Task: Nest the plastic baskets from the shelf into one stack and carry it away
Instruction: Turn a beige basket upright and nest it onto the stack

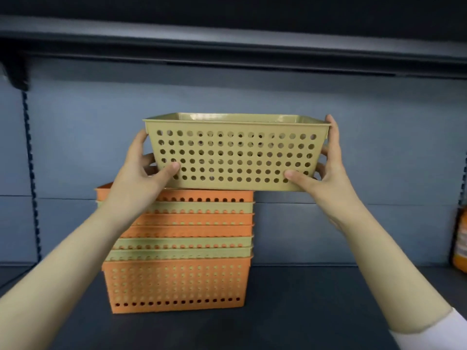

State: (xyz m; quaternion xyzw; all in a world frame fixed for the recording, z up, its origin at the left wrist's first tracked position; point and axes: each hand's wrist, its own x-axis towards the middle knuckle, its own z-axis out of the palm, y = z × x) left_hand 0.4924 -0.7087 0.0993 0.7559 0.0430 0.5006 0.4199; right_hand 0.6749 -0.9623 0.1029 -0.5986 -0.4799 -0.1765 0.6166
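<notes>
Ends held: left grip (pixel 141 170) and right grip (pixel 331 173) clasp the olive perforated plastic basket (pixel 230 152), thumbs on its near wall. It sits atop, offset right of, the nested orange-and-green basket stack (pixel 182 248) on the dark shelf (pixel 316 311). Advice: shift left, level the rim, align corners, lower straight.

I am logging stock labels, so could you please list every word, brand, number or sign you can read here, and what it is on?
No text can be read in this view.
Orange container at the far right: it has a pale label, too blurred to read.
Green basket: no print visible.
Stack of baskets: no print visible.
</notes>
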